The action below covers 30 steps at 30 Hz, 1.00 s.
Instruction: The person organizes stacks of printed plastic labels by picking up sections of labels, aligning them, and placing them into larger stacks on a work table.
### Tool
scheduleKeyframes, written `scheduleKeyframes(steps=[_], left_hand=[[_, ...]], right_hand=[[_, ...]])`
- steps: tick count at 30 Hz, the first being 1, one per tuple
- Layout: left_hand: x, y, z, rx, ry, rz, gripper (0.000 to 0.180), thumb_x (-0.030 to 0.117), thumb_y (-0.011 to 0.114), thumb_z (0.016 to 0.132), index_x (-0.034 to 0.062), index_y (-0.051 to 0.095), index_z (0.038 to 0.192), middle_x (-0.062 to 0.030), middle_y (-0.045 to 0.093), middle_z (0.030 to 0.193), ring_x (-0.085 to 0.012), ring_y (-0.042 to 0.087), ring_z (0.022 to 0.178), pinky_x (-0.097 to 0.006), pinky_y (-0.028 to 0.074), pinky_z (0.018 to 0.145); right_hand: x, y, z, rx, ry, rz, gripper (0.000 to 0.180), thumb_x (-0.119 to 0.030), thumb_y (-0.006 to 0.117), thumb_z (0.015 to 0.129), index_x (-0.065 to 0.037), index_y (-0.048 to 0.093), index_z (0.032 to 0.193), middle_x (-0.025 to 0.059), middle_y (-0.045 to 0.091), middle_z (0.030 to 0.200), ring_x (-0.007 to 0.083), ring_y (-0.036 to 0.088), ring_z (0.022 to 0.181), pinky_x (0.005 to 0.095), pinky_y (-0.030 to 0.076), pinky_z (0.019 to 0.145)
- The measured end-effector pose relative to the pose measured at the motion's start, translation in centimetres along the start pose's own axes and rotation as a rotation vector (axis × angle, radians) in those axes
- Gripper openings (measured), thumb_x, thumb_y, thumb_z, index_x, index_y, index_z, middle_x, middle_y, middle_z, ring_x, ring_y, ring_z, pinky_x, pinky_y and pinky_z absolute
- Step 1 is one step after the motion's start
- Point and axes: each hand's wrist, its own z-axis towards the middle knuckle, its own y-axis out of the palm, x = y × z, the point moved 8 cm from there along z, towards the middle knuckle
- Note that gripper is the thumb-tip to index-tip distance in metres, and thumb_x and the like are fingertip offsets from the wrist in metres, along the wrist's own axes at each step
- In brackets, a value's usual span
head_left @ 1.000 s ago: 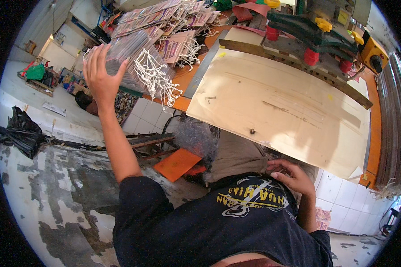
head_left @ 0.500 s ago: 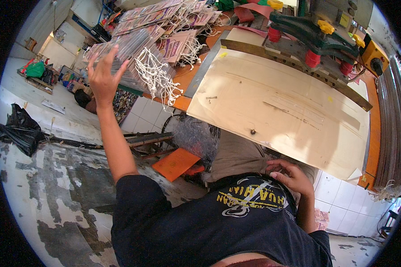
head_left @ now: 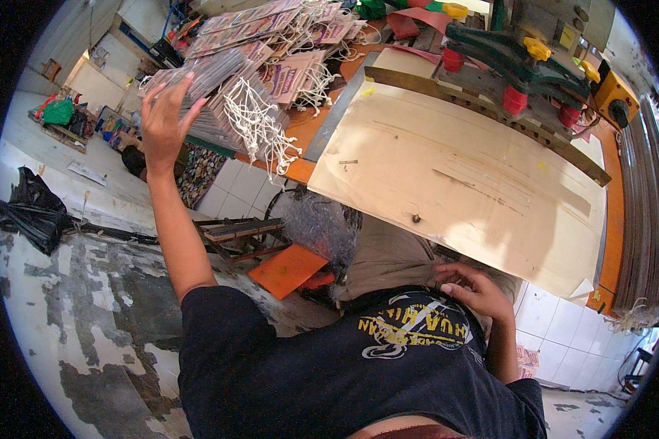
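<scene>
At the left end of the table, my left hand is raised with its thumb and fingers apart, at the edge of a stack of flat printed bags. Whether the fingertips touch the stack I cannot tell. The bags look glossy, like clear plastic, and white cord handles hang in a tangle from their near end. My right hand rests by my lap, holding nothing, its fingers loosely bent and apart. In front of me lies a cream sheet with brownish scuffs and a small dark hole.
Across the sheet runs a metal bar, below a dark green machine frame with red and yellow knobs. A yellow control box is at the right. More corded bags lie behind the stack. Below are an orange board and crumpled clear plastic.
My left hand has shifted slightly left, its fingers still apart by the stack. My right hand stays by my lap, and the sheet and machine look the same.
</scene>
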Motion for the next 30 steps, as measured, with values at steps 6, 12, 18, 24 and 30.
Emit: scheduleKeyframes(steps=[6,12,18,24,30], left_hand=[[0.3,-0.5,-1.1,0.006,0.0,0.026,0.061,0.014,0.085,0.074,0.0099,0.056,0.128,-0.0025,0.069,0.122,-0.0212,0.068,0.102,-0.04,0.049,0.095],[0.0,-1.2,-3.6,0.013,-0.088,0.047,0.06,0.015,0.084,0.076,0.0087,0.057,0.129,-0.0044,0.068,0.122,-0.0247,0.064,0.107,-0.041,0.047,0.096],[-0.8,-1.3,-4.5,0.027,-0.4,-0.187,0.052,0.025,0.074,0.088,0.0075,0.055,0.134,-0.009,0.065,0.126,-0.024,0.061,0.114,-0.039,0.047,0.096],[-8.1,2.5,-12.9,0.4,-1.34,-0.722,0.061,0.036,0.064,0.097,0.0041,0.041,0.144,-0.0098,0.062,0.115,-0.0231,0.06,0.106,-0.036,0.048,0.091],[-6.9,9.2,-16.8,0.221,-1.896,-1.485,0.095,0.07,0.07,0.077,-0.0016,0.039,0.132,-0.0146,0.052,0.12,-0.027,0.058,0.102,-0.036,0.049,0.078]], right_hand=[[-0.1,0.1,0.2,-0.012,-0.014,-0.023,0.045,-0.029,0.064,0.097,-0.006,0.056,0.135,0.0069,0.069,0.116,0.0136,0.063,0.098,0.0279,0.049,0.084],[0.1,0.3,0.3,-0.005,-0.03,-0.004,0.045,-0.028,0.064,0.097,-0.006,0.055,0.136,0.0061,0.07,0.115,0.0132,0.064,0.096,0.0275,0.05,0.083],[-0.2,0.4,0.4,-0.015,0.005,0.006,0.046,-0.028,0.064,0.097,-0.006,0.055,0.136,0.0059,0.069,0.115,0.0132,0.063,0.099,0.0281,0.05,0.086],[0.1,0.6,0.1,-0.028,0.019,0.035,0.047,-0.03,0.064,0.097,-0.008,0.054,0.137,0.0079,0.067,0.118,0.0169,0.061,0.108,0.0322,0.049,0.092],[0.3,0.2,-0.3,0.008,0.006,0.037,0.046,-0.029,0.064,0.097,-0.007,0.054,0.136,0.007,0.068,0.117,0.015,0.062,0.104,0.0301,0.049,0.09]])
